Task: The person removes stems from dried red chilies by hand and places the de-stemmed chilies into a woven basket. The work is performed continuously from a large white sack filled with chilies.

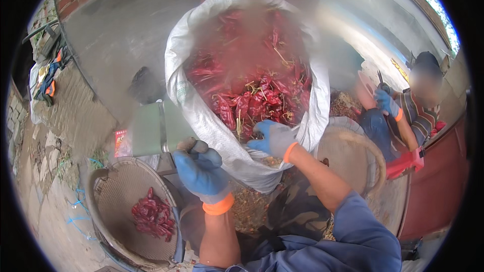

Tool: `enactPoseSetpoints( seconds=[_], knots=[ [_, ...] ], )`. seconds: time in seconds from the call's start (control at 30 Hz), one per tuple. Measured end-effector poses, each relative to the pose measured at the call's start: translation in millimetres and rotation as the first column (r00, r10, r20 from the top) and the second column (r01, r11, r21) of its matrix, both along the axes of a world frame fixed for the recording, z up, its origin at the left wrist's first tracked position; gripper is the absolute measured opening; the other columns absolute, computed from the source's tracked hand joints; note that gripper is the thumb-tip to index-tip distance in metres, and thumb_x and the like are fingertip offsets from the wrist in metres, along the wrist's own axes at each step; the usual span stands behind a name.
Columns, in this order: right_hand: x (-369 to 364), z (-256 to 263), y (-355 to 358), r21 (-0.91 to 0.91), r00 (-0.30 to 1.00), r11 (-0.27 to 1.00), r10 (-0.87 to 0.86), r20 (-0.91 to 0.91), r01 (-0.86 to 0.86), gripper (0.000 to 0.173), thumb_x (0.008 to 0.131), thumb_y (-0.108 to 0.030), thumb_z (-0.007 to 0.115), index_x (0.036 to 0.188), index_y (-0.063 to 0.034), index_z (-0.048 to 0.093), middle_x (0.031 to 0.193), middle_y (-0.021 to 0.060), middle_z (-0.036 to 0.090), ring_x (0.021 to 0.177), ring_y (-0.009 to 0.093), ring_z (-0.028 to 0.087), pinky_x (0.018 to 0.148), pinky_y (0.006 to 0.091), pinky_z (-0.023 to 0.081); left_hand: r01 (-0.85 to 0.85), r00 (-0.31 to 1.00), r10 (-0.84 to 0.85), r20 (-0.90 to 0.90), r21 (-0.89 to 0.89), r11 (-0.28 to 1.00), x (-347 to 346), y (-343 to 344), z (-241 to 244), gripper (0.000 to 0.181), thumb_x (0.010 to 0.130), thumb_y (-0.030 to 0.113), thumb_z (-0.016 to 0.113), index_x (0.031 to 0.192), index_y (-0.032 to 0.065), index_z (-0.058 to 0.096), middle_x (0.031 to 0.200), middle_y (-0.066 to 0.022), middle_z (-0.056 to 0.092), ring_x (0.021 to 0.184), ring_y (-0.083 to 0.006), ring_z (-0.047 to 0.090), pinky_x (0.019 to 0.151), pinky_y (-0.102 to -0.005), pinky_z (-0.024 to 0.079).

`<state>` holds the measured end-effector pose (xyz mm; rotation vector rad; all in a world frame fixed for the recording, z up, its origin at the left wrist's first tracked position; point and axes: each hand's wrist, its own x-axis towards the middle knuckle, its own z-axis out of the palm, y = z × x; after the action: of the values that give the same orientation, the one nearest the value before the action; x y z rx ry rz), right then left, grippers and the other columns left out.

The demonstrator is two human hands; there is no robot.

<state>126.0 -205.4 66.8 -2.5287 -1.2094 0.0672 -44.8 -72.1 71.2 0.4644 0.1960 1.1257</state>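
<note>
A large white woven sack point(227, 136) with its rim rolled back stands before me, full of dried red chilli peppers point(257, 102) with pale stems. My right hand point(273, 139), in a blue and grey glove with an orange cuff, reaches inside the near edge of the sack, its fingertips at the chillies; whether it grips one is hidden. My left hand point(200, 170), gloved alike, is raised just outside the sack's near left side with its fingers curled; I cannot tell whether anything is in it. A woven basket point(113, 192) at lower left holds a small heap of red chillies point(153, 215).
A green box-like object point(147, 128) stands left of the sack. Right of it is a round basket point(348, 155). Farther right sits a co-worker point(416, 109) in gloves, holding scissors near a pink basin point(365, 90). Blue string lies on the ground at left.
</note>
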Motion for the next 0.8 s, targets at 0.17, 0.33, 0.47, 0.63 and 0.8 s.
enactPoseSetpoints(
  seconds=[0.17,0.33,0.47,0.63,0.8],
  knots=[
    [7,-14,5,-0.009,0.996,0.999,-0.035,-0.087,0.034,0.035,0.089,-0.039,0.069,0.105,-0.0076,0.071,0.103,0.0148,0.070,0.093,0.034,0.068,0.081,0.0452,0.052,-0.073,0.913,0.160,-0.376,0.236,0.969,1,-7,12,0.042,0.106,0.041,0.049,0.113,0.0006,0.060,0.082,-0.0049,0.057,0.058,-0.0097,0.047,0.052,-0.0216,0.036],
    [20,16,-14,0.212,0.942,0.965,-0.077,-0.326,0.152,0.032,0.088,-0.034,0.072,0.097,-0.0038,0.071,0.088,0.0198,0.069,0.081,0.037,0.067,0.075,0.0438,0.050,0.091,0.911,0.030,-0.412,0.270,0.959,7,-11,13,0.023,0.103,0.021,0.053,0.110,0.0004,0.061,0.079,-0.0036,0.060,0.055,-0.0077,0.048,0.053,-0.0221,0.039],
    [19,35,-28,0.231,0.846,0.967,0.030,-0.532,0.111,0.025,0.092,-0.026,0.070,0.094,-0.0015,0.070,0.075,0.0096,0.067,0.068,0.018,0.064,0.064,0.0341,0.050,0.243,0.814,0.090,-0.574,0.476,0.845,10,-26,23,0.014,0.092,0.001,0.063,0.106,-0.0005,0.066,0.093,-0.0078,0.067,0.070,-0.0148,0.062,0.063,-0.0283,0.049],
    [3,54,-38,0.204,0.616,0.978,0.140,-0.775,0.034,0.021,0.094,-0.022,0.066,0.092,-0.0016,0.069,0.074,0.0014,0.063,0.067,0.008,0.061,0.059,0.0270,0.049,0.355,0.707,0.480,-0.519,0.848,0.393,17,-32,14,0.037,0.086,0.004,0.068,0.122,0.0055,0.063,0.117,-0.0133,0.068,0.080,-0.0225,0.065,0.070,-0.0343,0.054],
    [3,53,-42,0.267,0.511,0.961,0.262,-0.818,-0.064,0.021,0.093,-0.022,0.066,0.093,-0.0016,0.071,0.077,0.0028,0.066,0.067,0.008,0.061,0.059,0.0272,0.049,0.484,0.697,0.505,-0.509,0.854,0.192,22,-37,13,0.043,0.085,0.012,0.071,0.127,0.0107,0.060,0.121,-0.0162,0.065,0.098,-0.0386,0.068,0.078,-0.0456,0.056]
  ],
)
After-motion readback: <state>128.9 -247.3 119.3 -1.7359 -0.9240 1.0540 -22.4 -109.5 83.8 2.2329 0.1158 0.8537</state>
